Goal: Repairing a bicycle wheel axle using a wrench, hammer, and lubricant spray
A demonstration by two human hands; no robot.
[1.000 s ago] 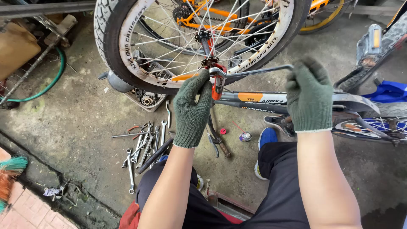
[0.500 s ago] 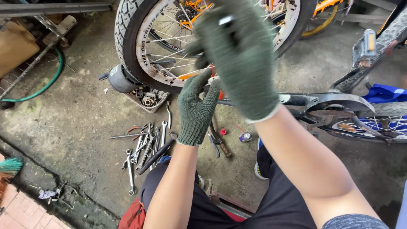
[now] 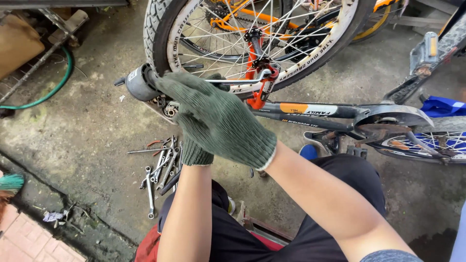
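Gloves crossing at the upturned bicycle's white-rimmed spoked wheel (image 3: 310, 46).
Head view: I am laying my right hand (image 3: 218, 119), fingers loosely curled and gripping nothing, over my left hand (image 3: 194, 145); its grip I cannot tell. Steel spanners (image 3: 160, 167) are lying scattered on the concrete floor (image 3: 87, 131) nearby.
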